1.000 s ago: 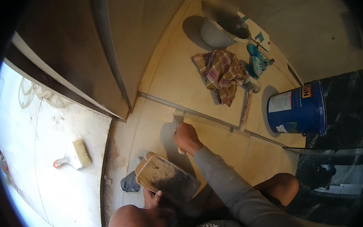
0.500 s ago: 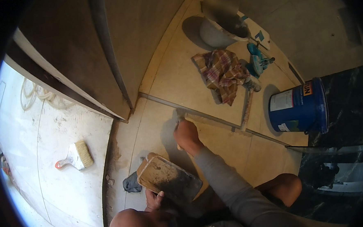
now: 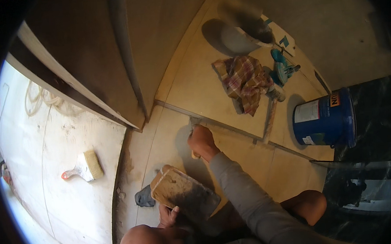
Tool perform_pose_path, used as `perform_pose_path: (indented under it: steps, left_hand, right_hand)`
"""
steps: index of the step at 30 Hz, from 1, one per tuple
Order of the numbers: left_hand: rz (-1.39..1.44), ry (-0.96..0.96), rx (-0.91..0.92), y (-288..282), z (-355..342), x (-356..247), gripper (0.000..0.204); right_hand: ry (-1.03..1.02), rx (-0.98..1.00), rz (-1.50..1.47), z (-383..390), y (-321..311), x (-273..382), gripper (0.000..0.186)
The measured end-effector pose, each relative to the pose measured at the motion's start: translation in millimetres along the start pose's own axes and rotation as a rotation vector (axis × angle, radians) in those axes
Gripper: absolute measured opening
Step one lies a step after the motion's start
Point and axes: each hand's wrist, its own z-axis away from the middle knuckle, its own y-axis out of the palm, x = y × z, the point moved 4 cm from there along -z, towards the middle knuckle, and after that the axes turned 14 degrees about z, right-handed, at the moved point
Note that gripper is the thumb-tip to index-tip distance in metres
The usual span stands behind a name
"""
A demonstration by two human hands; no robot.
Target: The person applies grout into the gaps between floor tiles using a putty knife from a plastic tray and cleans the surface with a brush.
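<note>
My right hand (image 3: 201, 140) grips a small scraper with a pale handle, its metal blade (image 3: 193, 121) at the dark joint line between the beige tiles (image 3: 278, 175). Near the lower middle, my left hand (image 3: 167, 216) holds a dirty shallow rectangular tray (image 3: 185, 188), smeared dark inside, by its near edge. A dark grey crumpled lump (image 3: 144, 196) lies on the floor left of the tray.
A plaid cloth (image 3: 242, 80), a roller-like tool (image 3: 269, 118), teal tools (image 3: 283, 69), a grey bucket (image 3: 240, 40) and a blue bucket (image 3: 319, 120) stand or lie beyond. At left: a wide brush (image 3: 90, 166), coiled hose (image 3: 39, 97) and door frames (image 3: 126, 68). Dark marble is right.
My right hand has moved slightly up along with the scraper between the first frame and now. The tray and left hand keep nearly the same position; the whole view has shifted slightly.
</note>
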Motion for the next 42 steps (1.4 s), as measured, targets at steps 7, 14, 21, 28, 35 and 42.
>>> perform_pose_path:
  steps: [7,14,21,28,35,42]
  left_hand:
    - [0.010,0.017,-0.014,-9,3,3,0.074]
    - [0.010,0.001,0.010,-3,1,7,0.077]
    - [-0.028,0.015,-0.030,-11,5,11,0.079]
    - [-0.068,-0.024,-0.010,-6,5,2,0.076]
    - [-0.037,0.035,0.015,-1,0,2,0.077]
    - [-0.033,0.059,-0.012,-1,0,3,0.077]
  right_hand:
    - [-0.126,0.041,0.232,26,-1,-12,0.021]
    - [-0.316,-0.318,0.502,2,-10,-32,0.030]
    - [-0.346,-0.156,0.486,-5,-17,-72,0.032]
    - [-0.309,-0.087,0.526,10,-31,-106,0.030]
    - [-0.246,-0.043,0.512,29,-44,-171,0.031]
    - [-0.442,-0.197,0.486,13,-27,-64,0.029]
